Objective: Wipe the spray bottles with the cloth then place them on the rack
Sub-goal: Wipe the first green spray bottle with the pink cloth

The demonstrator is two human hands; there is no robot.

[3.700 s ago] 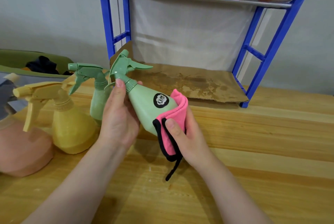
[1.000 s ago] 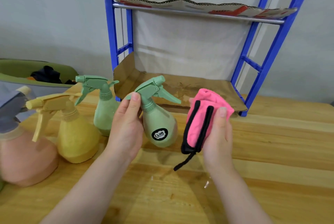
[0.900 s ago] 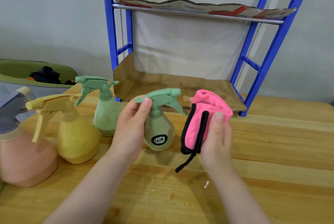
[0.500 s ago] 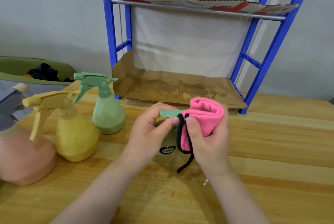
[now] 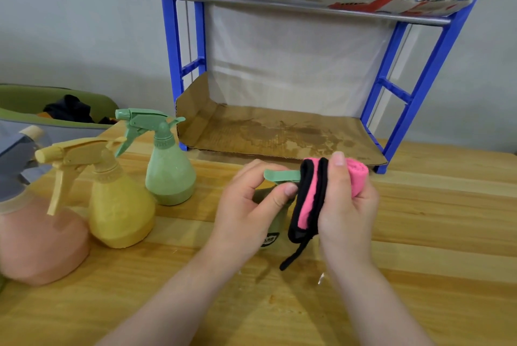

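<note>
Left hand (image 5: 246,206) grips green plastic bottle (image 5: 275,222); right hand (image 5: 347,203) clutches folded pink cloth (image 5: 310,197).

Plain pale grey wall (image 5: 70,24) runs across the whole back, kinda flat soft light, no hard shadows anywhere. The counter (image 5: 433,234) is light wood planks with visible grain, and it butts right up against that wall. Off the counter's far left corner there's a green tub (image 5: 25,99) with dark stuff piled inside, can't really tell what. A grey surface (image 5: 70,130) sits just in front of the tub, past the counter's left edge.
</note>
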